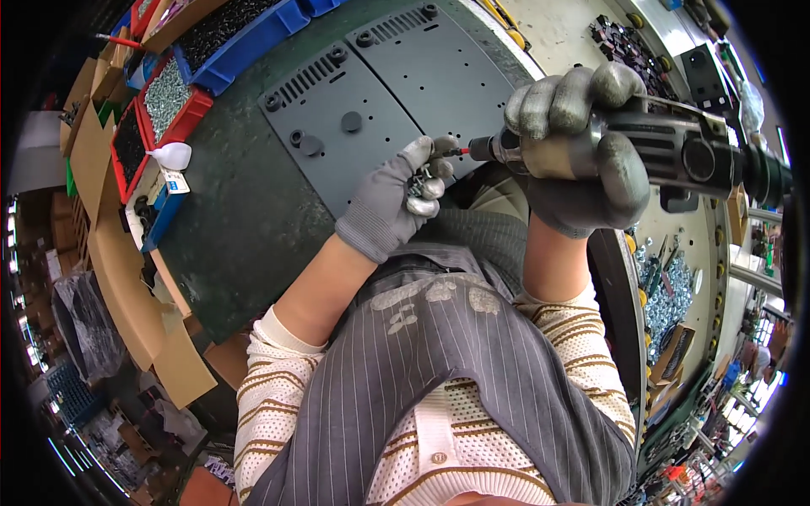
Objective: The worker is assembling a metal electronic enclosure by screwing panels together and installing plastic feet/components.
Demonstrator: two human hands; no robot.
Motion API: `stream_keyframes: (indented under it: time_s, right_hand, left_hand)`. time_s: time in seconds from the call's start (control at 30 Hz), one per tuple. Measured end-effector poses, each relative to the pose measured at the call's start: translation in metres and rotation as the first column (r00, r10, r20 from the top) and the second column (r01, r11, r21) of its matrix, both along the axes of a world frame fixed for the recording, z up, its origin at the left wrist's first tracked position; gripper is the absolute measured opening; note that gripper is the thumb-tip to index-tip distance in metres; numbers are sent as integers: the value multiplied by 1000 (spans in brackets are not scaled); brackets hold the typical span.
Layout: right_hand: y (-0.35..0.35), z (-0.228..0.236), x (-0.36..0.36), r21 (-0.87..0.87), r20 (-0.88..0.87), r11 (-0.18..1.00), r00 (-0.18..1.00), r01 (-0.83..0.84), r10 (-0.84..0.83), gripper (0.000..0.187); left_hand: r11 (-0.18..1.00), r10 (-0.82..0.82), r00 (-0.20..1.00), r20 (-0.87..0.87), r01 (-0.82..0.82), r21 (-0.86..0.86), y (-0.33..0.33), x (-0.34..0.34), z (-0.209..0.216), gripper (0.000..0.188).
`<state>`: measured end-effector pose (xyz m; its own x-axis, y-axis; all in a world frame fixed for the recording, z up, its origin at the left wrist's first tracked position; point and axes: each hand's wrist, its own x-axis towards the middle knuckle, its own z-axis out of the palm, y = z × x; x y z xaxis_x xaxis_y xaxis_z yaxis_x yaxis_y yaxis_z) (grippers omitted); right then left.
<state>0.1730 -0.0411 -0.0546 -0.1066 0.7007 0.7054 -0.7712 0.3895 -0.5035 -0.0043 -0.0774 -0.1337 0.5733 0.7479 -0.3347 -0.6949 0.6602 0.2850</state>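
My right hand (582, 143), in a grey work glove with worn, shiny fingers, is wrapped round a black power screwdriver (666, 148). The tool lies sideways, its red-banded bit pointing left. At the bit's tip, the gloved thumb and forefinger of my left hand (396, 194) pinch close together. Several small dark screws (418, 181) sit in the curled fingers of that hand; whether one is on the bit is too small to tell. Beneath both hands lie two dark grey perforated panels (388, 110), side by side. Loose black discs (352, 122) rest on the left panel.
Red bins (190, 114) of screws and a blue bin (253, 46) of black parts line the table's left and far side. A white scoop (173, 155) lies by the red bins. Cardboard (126, 278) edges the left. At right, a bench (692, 236) carries loose metal hardware.
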Motion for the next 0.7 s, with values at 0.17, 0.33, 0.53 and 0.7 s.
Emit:
stream_keyframes:
  time_s: [0.17, 0.33, 0.53, 0.7]
  right_hand:
    - [-10, -1, -8, -64, -16, 998, 1000, 20, -21, 39]
    - [-13, -4, -15, -63, 6, 997, 999, 41, -41, 37]
    - [-16, -7, -15, -62, 25, 990, 992, 123, -122, 35]
    - [-9, -12, 2, -321, -106, 929, 968, 183, -227, 31]
  left_hand:
    - [999, -28, 987, 156, 33, -31, -5, -4, 1, 30]
    - [993, 21, 986, 166, -1, -119, -11, 3, 11, 31]
    - [996, 22, 991, -135, -10, 87, -18, -3, 13, 30]
    - [586, 663, 382, -644, 271, 764, 2, -32, 11, 30]
